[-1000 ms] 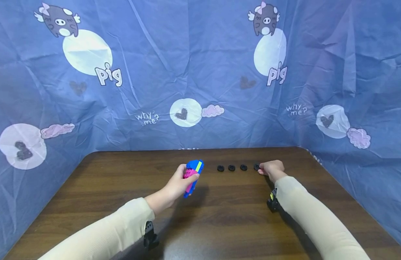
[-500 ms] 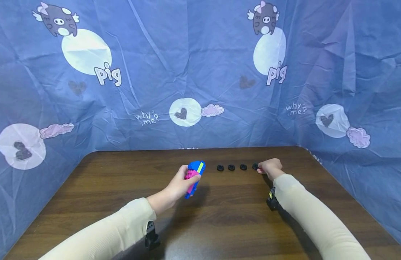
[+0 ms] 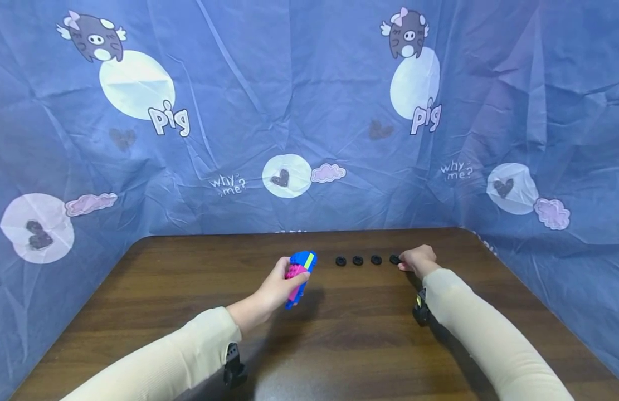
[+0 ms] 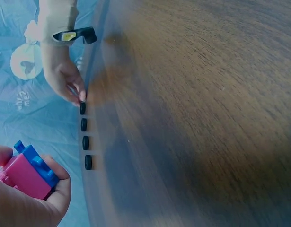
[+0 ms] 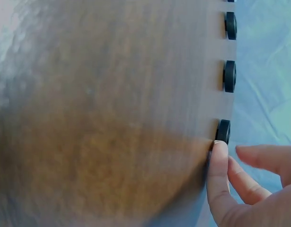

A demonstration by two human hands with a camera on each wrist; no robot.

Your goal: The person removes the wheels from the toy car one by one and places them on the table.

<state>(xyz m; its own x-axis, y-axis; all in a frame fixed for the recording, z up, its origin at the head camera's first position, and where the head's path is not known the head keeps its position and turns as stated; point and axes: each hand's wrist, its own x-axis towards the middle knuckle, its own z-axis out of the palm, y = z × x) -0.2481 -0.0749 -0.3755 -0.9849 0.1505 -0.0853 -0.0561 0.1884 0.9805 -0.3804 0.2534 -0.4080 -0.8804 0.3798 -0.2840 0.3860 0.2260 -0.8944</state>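
My left hand [image 3: 271, 287] grips a toy-brick assembly [image 3: 299, 275] of blue and pink bricks with a lime stripe, held above the table. In the left wrist view, the fingers wrap round its pink and blue bricks [image 4: 29, 175]. At the far right, my right hand [image 3: 418, 260] touches the rightmost of several small black wheels [image 3: 394, 259]. The right wrist view shows one fingertip against this wheel [image 5: 223, 131], while the thumb stands apart from it. The wheels lie in a row, including one at the left end [image 3: 341, 260].
The wheels are near the back edge of the brown wooden table [image 3: 339, 345]. Behind it hangs a blue printed cloth [image 3: 329, 83], which also runs along both sides. A black wrist device [image 3: 234, 365] sits under the left sleeve, another [image 3: 420, 309] under the right.
My right hand has shifted slightly left, and the rightmost wheel sits slightly nearer its neighbour. The left hand keeps its hold on the brick assembly, moving slightly right. The head view tilts a little.
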